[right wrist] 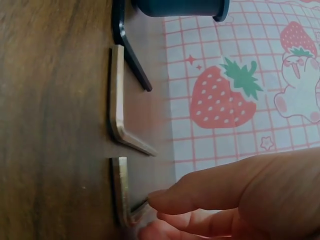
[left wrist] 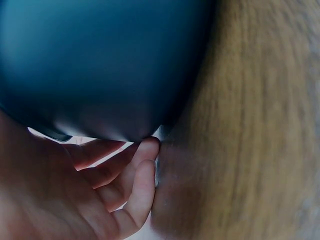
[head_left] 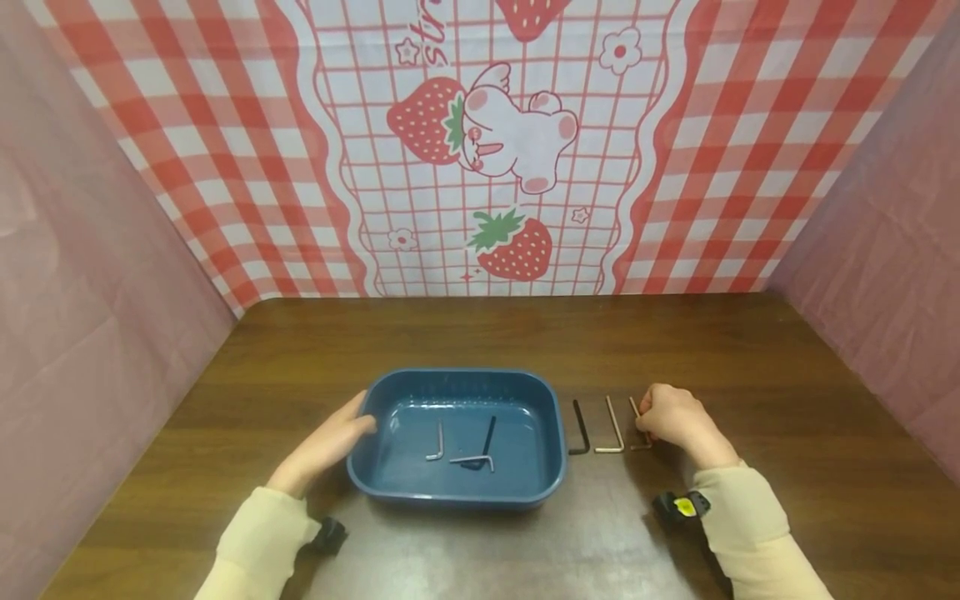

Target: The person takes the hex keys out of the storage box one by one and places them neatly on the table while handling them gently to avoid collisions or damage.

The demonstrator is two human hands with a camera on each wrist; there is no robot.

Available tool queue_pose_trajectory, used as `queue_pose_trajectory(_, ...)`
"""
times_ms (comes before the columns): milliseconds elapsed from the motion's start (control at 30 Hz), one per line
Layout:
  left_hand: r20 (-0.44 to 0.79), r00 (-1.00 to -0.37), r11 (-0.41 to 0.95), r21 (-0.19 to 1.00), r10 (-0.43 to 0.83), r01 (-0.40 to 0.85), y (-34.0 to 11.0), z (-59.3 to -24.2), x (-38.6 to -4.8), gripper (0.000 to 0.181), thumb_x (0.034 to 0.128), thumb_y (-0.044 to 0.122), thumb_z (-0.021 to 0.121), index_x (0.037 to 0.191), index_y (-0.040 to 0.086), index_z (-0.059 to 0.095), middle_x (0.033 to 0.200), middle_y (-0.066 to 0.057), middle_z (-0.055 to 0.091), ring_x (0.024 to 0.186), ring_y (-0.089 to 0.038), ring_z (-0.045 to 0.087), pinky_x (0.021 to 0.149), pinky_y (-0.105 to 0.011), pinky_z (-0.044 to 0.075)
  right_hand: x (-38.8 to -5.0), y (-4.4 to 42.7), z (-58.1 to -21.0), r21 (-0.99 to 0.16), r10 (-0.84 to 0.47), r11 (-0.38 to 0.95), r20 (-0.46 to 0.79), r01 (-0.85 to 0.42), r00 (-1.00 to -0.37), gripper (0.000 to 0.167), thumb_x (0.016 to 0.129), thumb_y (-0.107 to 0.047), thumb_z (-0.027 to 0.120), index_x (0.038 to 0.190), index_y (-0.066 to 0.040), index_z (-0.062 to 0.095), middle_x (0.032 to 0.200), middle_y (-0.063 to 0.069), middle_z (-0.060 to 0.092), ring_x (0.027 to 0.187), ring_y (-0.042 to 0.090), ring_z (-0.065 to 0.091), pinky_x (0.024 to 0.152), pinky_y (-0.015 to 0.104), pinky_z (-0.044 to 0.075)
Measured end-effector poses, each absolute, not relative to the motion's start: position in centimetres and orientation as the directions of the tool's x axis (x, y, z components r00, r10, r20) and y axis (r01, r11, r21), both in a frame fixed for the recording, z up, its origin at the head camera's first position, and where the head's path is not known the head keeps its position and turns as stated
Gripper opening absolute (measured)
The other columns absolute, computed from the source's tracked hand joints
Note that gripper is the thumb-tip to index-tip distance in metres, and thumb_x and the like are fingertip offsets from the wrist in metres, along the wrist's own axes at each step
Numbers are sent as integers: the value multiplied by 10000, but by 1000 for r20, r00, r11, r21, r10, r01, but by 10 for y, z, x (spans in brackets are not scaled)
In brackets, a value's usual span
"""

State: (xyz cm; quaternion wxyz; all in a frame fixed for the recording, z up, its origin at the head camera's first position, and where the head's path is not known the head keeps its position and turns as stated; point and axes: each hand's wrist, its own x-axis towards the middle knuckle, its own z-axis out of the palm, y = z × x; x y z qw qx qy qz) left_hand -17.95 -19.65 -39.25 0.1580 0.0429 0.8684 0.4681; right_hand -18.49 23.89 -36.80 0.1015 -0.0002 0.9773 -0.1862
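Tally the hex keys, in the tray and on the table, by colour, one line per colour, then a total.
Silver hex keys: 2
Black hex keys: 2
Brass-coloured hex keys: 2
Total: 6

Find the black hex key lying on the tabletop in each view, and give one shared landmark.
Head: black hex key right of and below centre, just right of the blue tray.
Left wrist: not in it.
Right wrist: near the top, left of centre.
Landmark: the blue tray, in all three.
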Motion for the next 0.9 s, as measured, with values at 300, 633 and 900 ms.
queue_pose_trajectory(300, -233, -945, 559, 826, 229, -68, -197, -391, -178, 684, 832, 143, 445, 1438, -2, 164, 1485, -216, 183, 1357, -381, 166, 1070, -548, 163, -182, 233, -361, -342, -24, 940, -55, -4, -998, 147, 768, -187, 579, 786, -41, 577, 768, 130, 606, 691, 282, 570, 580, 422, 451)
queue_pose_trajectory(633, -226, -948, 565, 823, 224, -63, -197, -392, -179, 678, 834, 141, 443, 1435, -12, 169, 1484, -219, 182, 1358, -379, 162, 1074, -540, 158, -174, 211, -351, -369, -46, 928, 17, -48, -999, 130, 788, -154, 541, 822, -34, 579, 706, 65, 564, 622, 209, 518, 498, 344, 413)
queue_pose_trajectory(900, -223, -949, 563, 824, 223, -61, -197, -393, -179, 675, 833, 136, 440, 1433, -17, 172, 1483, -222, 182, 1357, -382, 165, 1073, -542, 163, -170, 189, -350, -376, -153, 905, 142, -196, -978, 73, 779, -122, 548, 787, -61, 588, 668, 6, 513, 589, 137, 484, 502, 296, 395)
